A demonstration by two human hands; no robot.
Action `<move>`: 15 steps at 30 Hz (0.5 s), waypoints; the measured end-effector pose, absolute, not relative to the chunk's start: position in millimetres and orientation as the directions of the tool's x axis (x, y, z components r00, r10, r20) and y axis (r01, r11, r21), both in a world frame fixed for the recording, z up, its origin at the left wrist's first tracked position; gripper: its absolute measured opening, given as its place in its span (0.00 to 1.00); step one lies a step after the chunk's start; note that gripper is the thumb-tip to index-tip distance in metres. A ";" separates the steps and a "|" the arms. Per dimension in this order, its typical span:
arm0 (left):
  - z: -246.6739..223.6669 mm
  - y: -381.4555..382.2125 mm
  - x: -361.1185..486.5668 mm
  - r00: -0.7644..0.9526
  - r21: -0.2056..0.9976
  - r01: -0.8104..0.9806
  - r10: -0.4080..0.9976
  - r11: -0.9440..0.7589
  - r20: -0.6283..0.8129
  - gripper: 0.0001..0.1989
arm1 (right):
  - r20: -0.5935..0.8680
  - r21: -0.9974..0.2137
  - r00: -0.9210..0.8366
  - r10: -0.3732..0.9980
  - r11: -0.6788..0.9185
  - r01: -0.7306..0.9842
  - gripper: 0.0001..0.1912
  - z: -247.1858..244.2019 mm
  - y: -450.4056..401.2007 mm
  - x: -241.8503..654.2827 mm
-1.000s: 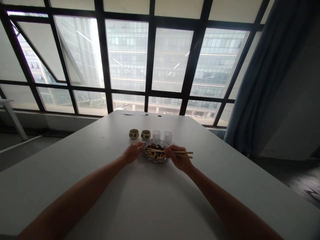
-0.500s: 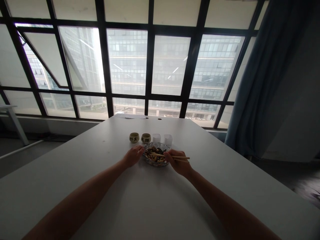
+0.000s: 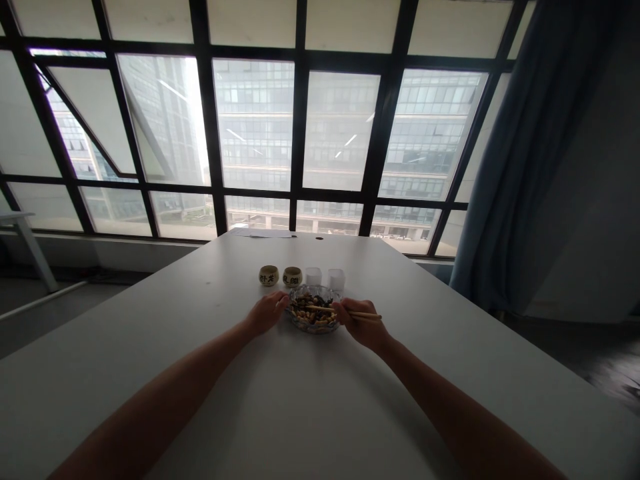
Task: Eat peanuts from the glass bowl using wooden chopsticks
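Right fingers [image 3: 340, 309] pinching chopsticks [image 3: 369, 315] angled over glass bowl [image 3: 314, 329], left fingers [image 3: 281, 301] at its left rim, grip unclear

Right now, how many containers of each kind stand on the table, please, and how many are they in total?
Round cups with dark lettering: 2
White boxy containers: 2
Glass bowl: 1
Total: 5

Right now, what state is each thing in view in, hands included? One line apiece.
Left hand: fingers at the bowl's left rim
Right hand: closed on the chopsticks
Chopsticks: held, tips at the food
Glass bowl: upright, holding food
Food: mixed pieces
Lettered cups: both upright
White containers: side by side, contents unclear
Window pane: tilted open
Curtain: hanging
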State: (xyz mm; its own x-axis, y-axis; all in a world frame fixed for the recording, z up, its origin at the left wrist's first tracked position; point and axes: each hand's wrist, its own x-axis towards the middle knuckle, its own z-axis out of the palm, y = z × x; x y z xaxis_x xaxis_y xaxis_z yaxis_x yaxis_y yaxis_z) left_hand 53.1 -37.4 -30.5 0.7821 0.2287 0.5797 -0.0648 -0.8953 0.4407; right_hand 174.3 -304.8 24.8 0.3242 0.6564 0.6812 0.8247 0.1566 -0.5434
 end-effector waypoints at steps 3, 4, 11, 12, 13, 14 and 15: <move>-29.2 -38.1 51.8 0.785 0.435 -0.060 0.227 -0.898 0.577 0.20 | 0.686 -0.524 0.313 0.657 0.148 0.839 0.29 25.9 -306.4 176.6; -29.0 -38.3 51.4 0.787 0.435 -0.060 0.225 -0.899 0.575 0.20 | 0.688 -0.519 0.313 0.655 0.142 0.843 0.29 26.2 -307.1 177.6; -29.6 -38.1 51.5 0.784 0.416 -0.035 0.233 -0.909 0.575 0.19 | 0.684 -0.485 0.318 0.657 0.084 0.871 0.27 29.5 -312.6 184.7; -29.6 -38.1 51.5 0.784 0.415 -0.035 0.232 -0.909 0.575 0.20 | 0.682 -0.482 0.321 0.657 0.073 0.873 0.27 30.4 -313.5 185.1; -29.7 -38.0 51.4 0.785 0.416 -0.036 0.232 -0.909 0.575 0.20 | 0.680 -0.481 0.327 0.656 0.062 0.875 0.27 31.4 -314.3 185.3; -29.7 -37.9 51.3 0.785 0.417 -0.036 0.232 -0.908 0.574 0.20 | 0.677 -0.482 0.335 0.655 0.052 0.874 0.27 32.6 -315.0 185.4; -29.9 -37.9 51.2 0.785 0.421 -0.038 0.233 -0.906 0.574 0.20 | 0.675 -0.486 0.344 0.653 0.043 0.873 0.27 33.9 -315.8 185.4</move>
